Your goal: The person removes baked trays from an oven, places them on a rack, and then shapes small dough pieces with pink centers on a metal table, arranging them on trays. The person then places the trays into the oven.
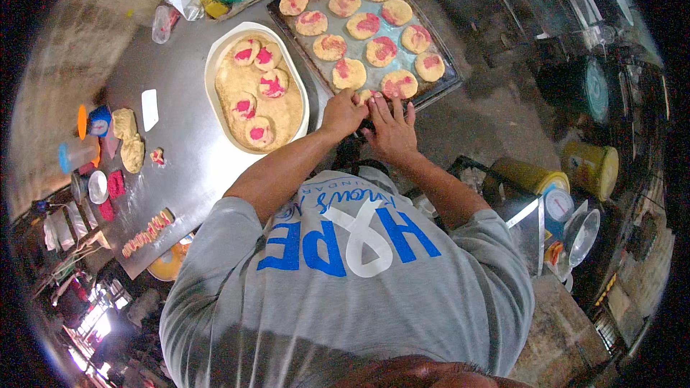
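My left hand (345, 114) is curled, its thumb and fingertips at a small piece of pink-and-yellow dough (365, 97) by the near corner of a dark metal baking tray (392, 30). My right hand (392, 132) lies palm down, fingers slightly apart, with fingertips on the dough's right side and the tray's near edge. Fingers cover most of this piece. Flattened dough rounds with pink patches (362, 26) sit in rows on the tray. To the left, a white oval tub (210, 83) holds a tan crumb-like layer with several pink-marked dough pieces (273, 84) on it.
The metal table (178, 59) bears a white rectangular scraper (150, 110), plain dough lumps (132, 153), pink dough (115, 184) and a row of small dough pieces (145, 234). A blue dial scale (99, 121) stands at far left. Yellow buckets (590, 170) are at right.
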